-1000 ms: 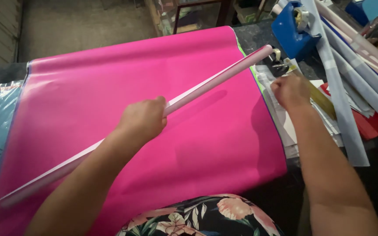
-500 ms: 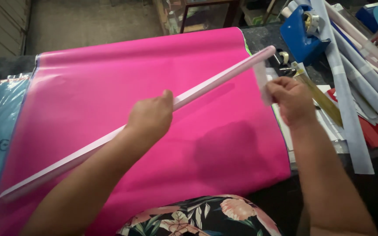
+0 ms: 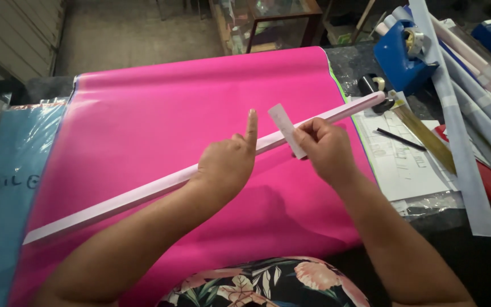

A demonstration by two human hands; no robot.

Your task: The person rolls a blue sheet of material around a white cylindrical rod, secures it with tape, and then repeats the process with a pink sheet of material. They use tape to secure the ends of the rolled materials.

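A long, thin rolled tube of pale pink paper (image 3: 143, 193) lies slantwise across a bright pink sheet (image 3: 160, 113) that covers the table. My left hand (image 3: 225, 165) grips the tube near its middle, with the forefinger pointing up. My right hand (image 3: 325, 149) pinches a short strip of clear tape (image 3: 286, 129) and holds it upright just over the tube, right beside the left forefinger.
A blue tape dispenser (image 3: 402, 54) stands at the back right, with long rolled papers (image 3: 473, 85), a brass-coloured ruler (image 3: 424, 136), a black pen (image 3: 400, 139) and printed sheets (image 3: 399, 165) beside it. Blue plastic-wrapped material (image 3: 7, 176) lies at the left.
My right hand came in from the tube's right end with a strip of tape and now holds it at the middle. My left forefinger has lifted.
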